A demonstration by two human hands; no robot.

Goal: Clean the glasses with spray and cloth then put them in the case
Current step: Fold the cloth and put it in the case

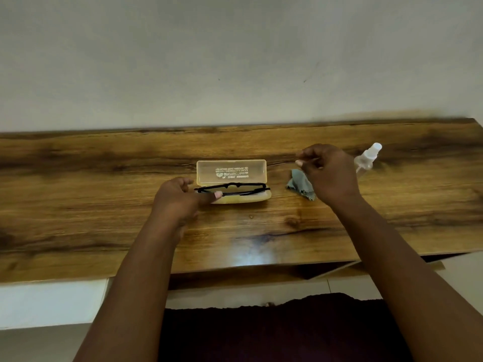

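— Which step are you on?

— The last one, I'd judge. The glasses (232, 189) lie folded across the open case (231, 173), near the middle of the tabletop (78, 205), closer to its far edge than the near one. They sit on the tray's rim, not quite down inside.

— And your hands?

— My left hand (177, 198) is at the left end of the case, thumb stretched onto the frame and fingers loosely curled behind it, pressing rather than gripping. My right hand (326, 171) hovers above the cloth (298, 182), fingers curled with the tips drawn together; whether they pinch anything, I cannot tell.

— The cloth and spray?

— The cloth lies crumpled just right of the case. The spray bottle (367, 159) lies beyond it, toward the tabletop's right edge.

— What next?

— Probably seat the frame fully in the tray, then swing the lid down without catching an arm.
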